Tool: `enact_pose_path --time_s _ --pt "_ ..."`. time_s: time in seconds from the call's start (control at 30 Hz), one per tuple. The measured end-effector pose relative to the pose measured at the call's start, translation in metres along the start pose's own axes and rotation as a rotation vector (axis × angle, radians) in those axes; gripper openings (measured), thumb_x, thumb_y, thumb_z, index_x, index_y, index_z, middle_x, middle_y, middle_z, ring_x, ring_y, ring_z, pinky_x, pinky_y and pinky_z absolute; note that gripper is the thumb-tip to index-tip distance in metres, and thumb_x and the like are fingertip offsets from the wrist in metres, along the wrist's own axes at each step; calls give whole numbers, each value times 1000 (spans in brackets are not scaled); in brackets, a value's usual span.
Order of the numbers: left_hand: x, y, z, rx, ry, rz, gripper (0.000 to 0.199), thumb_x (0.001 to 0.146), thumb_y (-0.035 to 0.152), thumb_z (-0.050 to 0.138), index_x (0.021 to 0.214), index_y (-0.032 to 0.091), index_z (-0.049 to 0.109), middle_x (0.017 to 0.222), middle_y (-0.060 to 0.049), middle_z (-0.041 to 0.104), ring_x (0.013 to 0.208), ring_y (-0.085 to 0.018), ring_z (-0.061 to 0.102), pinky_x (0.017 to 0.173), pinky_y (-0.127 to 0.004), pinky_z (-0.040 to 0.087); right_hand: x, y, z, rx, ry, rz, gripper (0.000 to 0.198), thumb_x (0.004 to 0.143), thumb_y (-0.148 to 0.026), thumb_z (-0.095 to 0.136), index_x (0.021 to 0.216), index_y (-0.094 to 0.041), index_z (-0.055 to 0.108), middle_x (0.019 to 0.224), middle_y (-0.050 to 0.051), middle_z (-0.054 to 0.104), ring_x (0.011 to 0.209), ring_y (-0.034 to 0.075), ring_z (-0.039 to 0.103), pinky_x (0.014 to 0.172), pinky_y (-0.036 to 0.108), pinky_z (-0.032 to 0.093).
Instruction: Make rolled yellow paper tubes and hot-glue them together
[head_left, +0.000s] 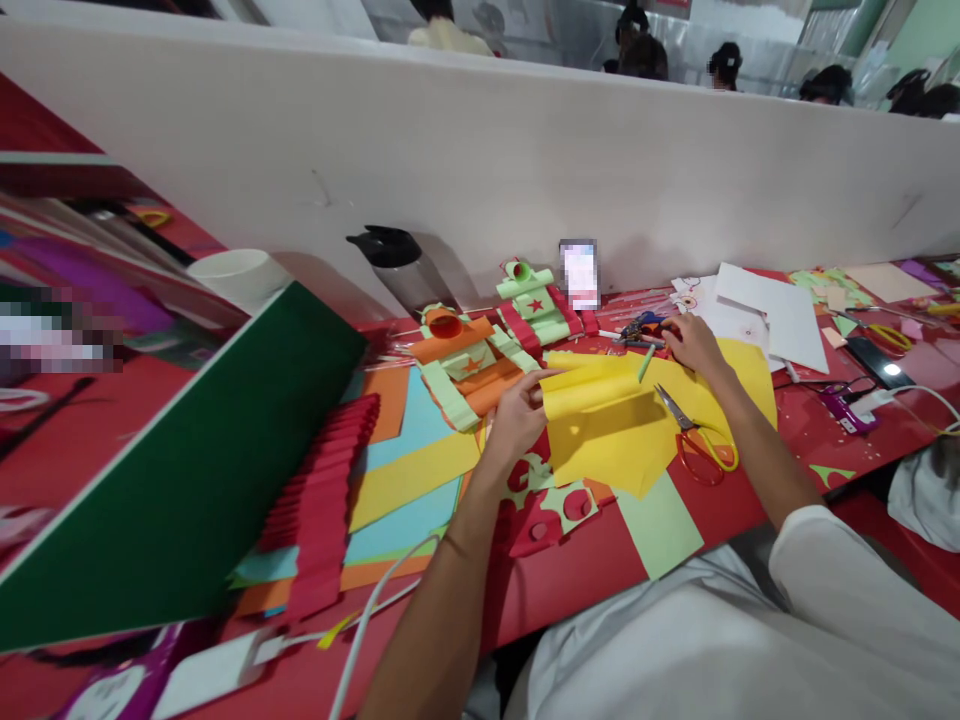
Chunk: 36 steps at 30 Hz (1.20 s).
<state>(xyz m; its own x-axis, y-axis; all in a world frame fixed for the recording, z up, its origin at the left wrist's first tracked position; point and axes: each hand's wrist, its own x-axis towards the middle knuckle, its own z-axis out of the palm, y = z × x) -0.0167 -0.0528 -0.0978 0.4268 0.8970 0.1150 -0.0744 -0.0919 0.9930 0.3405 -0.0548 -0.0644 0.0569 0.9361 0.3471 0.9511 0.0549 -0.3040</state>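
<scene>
My left hand (pixel 517 425) is closed on the left end of a sheet of yellow paper (pixel 600 385), whose upper part is curled into a loose roll. Beyond that sheet, my right hand (pixel 691 347) has its fingers bent round the end of a dark blue-handled tool (pixel 641 328); its kind is unclear. Scissors (pixel 694 440) with a red and a yellow handle lie spread on flat yellow paper, near my right forearm. A thin green paper roll (pixel 646 363) stands out by the curled edge. Red and pale green cut paper pieces (pixel 547 515) lie below my left hand.
Two paper figures, one orange (pixel 469 365) and one green and red (pixel 536 305), stand near the white partition (pixel 480 170). Behind them are a phone (pixel 580 272) and a flask (pixel 405 270). A green board (pixel 225 480) leans at left. A white cable (pixel 364 625) crosses the front.
</scene>
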Motion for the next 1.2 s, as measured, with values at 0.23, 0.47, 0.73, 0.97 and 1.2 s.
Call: enact_pose_path --time_s 0.23,0.47,0.73,0.97,1.2 --pt "-1 4 6 -25 -24 -5 76 63 47 97 127 15 71 90 -9 84 91 -30 82 85 -39 66 57 13 -6 -328 -226 169 45 108 -48 51 130 -15 73 135 22 69 127 34 61 104 39 48" --pt "-4 8 9 -80 -23 -39 82 61 44 98 131 14 69 89 -9 83 91 -31 82 84 -39 66 74 10 1 -343 -375 155 33 105 -37 59 115 -12 78 123 22 76 114 31 70 95 35 49" --pt "-3 11 8 -74 -18 -68 84 61 41 98 134 13 67 85 -8 83 85 -30 81 81 -39 66 61 19 1 -206 -319 115 27 106 -26 52 115 -9 71 124 27 75 114 33 70 96 36 49" --pt "-2 11 8 -72 -21 -71 82 59 42 99 130 15 68 86 -8 83 88 -30 82 82 -39 66 51 39 2 259 23 140 36 107 -45 43 121 -17 60 125 19 73 114 29 69 102 42 52" --pt "-1 7 4 -68 -8 -57 74 59 39 99 123 15 70 91 -9 84 93 -32 82 85 -40 66 47 38 -24 805 179 12 55 77 -63 81 108 -21 66 110 9 75 102 26 68 98 41 55"
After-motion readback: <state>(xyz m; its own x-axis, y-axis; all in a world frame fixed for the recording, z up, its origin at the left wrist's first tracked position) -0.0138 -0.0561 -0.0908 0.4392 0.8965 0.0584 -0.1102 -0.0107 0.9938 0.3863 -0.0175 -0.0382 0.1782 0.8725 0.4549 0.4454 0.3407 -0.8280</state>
